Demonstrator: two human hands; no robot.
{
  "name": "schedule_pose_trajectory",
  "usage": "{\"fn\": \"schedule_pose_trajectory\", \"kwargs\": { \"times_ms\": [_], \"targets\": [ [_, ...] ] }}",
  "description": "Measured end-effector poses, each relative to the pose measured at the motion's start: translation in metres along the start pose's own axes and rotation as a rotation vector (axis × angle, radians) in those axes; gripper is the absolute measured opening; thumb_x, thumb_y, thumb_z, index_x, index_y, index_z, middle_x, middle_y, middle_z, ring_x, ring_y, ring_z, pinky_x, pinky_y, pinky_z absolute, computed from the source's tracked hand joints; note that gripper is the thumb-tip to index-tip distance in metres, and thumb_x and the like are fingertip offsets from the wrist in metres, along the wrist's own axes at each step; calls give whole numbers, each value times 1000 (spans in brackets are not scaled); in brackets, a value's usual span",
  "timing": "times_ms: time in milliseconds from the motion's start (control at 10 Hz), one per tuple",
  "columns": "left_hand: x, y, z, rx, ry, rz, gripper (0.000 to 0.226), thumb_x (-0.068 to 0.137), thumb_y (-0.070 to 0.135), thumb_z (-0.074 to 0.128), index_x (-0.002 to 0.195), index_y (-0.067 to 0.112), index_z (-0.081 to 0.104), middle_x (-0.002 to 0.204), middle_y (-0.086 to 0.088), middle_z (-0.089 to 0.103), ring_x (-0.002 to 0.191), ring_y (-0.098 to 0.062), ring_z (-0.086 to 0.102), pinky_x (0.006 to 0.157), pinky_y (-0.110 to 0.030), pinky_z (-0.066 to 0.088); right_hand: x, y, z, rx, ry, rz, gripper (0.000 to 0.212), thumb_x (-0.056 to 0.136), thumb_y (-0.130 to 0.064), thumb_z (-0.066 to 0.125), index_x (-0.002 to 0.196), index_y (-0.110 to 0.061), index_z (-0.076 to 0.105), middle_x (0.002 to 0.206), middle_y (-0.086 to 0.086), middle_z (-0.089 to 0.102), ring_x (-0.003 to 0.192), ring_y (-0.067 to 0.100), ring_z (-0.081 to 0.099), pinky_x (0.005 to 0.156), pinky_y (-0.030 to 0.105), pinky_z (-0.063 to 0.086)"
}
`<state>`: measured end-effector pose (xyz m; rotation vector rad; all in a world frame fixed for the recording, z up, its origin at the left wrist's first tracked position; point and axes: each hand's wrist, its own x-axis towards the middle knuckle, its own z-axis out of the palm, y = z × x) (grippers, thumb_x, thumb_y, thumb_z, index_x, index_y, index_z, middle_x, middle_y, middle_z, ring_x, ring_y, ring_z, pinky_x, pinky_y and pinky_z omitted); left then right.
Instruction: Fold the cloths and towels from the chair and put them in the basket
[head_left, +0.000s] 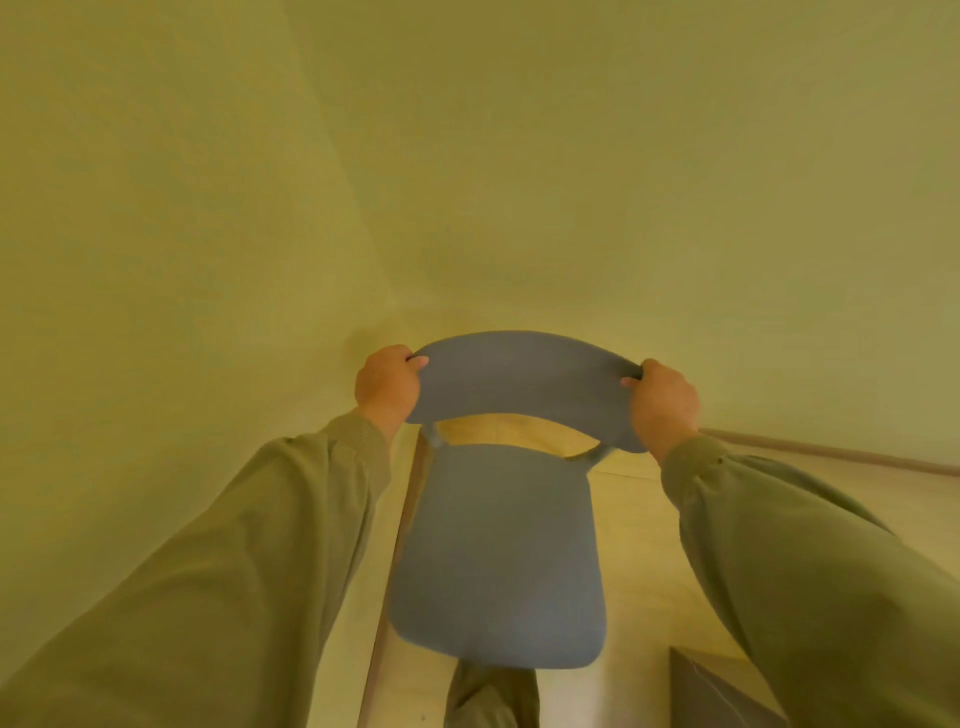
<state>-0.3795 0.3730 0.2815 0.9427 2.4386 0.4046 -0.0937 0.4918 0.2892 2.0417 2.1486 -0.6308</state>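
Note:
A blue plastic chair (498, 561) fills the lower middle of the head view, its seat bare. My left hand (387, 384) grips the left end of the curved backrest (524, 384). My right hand (665, 402) grips the right end of the same backrest. Both arms wear olive-green sleeves. No cloth, towel or basket shows in this view.
Yellowish-green walls (467, 182) meet in a corner right behind the chair. A skirting strip (857, 457) runs along the right wall over pale flooring. A dark grey object (717, 696) sits at the bottom right. My trouser leg shows below the seat.

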Motion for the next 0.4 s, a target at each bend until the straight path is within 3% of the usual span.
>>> {"fn": "schedule_pose_trajectory", "kwargs": {
  "times_ms": [100,200,300,400],
  "targets": [
    [8,7,5,22,-13,0,29,99,27,47,95,4,63,100,-16,63,96,-35,57,68,-31,32,6,-3,1,-37,-22,48,25,99,-20,41,116,-4,50,110,19,59,102,39,57,74,40,42],
    [5,14,9,-39,-46,1,27,99,24,45,111,3,57,113,-17,62,104,-37,57,76,-35,40,3,-5,1,-60,-45,74,28,95,-7,38,123,-3,39,118,19,52,108,40,54,80,43,43],
    [-4,10,15,-175,-148,-12,41,95,20,51,132,5,44,130,-15,53,116,-34,54,90,-38,45,-5,-7,3,0,-88,66,36,92,-5,40,127,-3,34,125,19,44,114,38,47,84,42,40],
    [-24,11,18,-227,-163,57,63,91,20,55,147,9,27,148,-13,36,133,-31,41,107,-42,37,-24,-7,2,39,-85,3,49,90,-7,43,136,-3,27,134,17,37,123,36,38,94,41,38]
  ]
}}
